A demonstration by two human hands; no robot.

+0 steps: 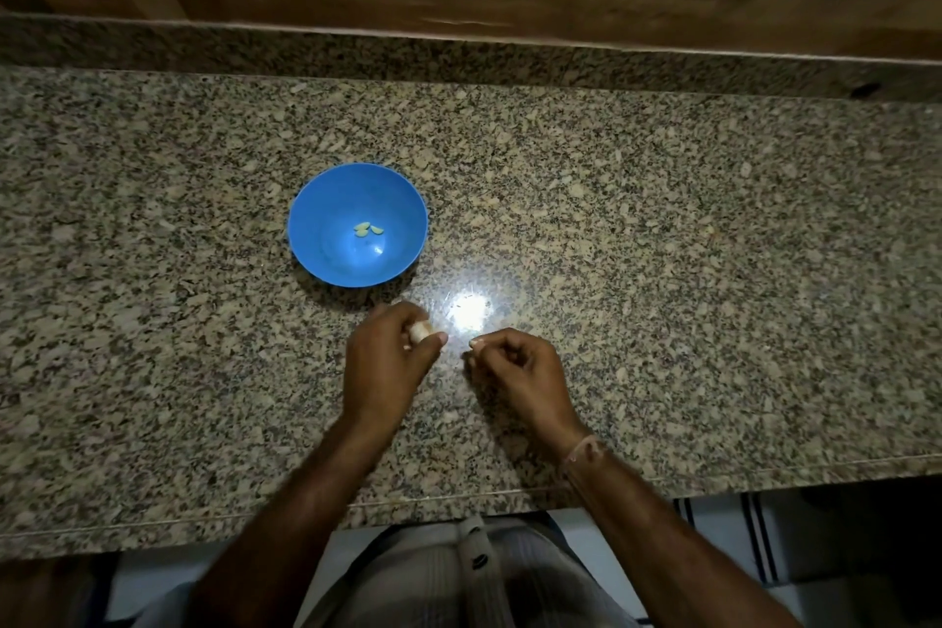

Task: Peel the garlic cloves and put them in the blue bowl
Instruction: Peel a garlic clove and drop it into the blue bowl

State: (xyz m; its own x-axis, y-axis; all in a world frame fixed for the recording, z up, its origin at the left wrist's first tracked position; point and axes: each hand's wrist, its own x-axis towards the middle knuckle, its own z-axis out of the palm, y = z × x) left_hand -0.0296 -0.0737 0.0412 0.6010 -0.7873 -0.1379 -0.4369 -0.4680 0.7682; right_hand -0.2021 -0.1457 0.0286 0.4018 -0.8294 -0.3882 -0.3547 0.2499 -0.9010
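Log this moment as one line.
left hand: holds garlic | right hand: fingers curled, contents unclear | blue bowl: peeled cloves inside | phase: peeling

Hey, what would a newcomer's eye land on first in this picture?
The blue bowl on the speckled granite counter, with a few peeled cloves inside. Nearer the person, the left hand holds a garlic piece, the right hand curled beside it, by a bright glare.

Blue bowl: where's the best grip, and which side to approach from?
I'd pinch the blue bowl by its rim at the near-right edge, coming from above: it stands upright and open, the rim is bare all round, and the peeled cloves lie low in the middle.
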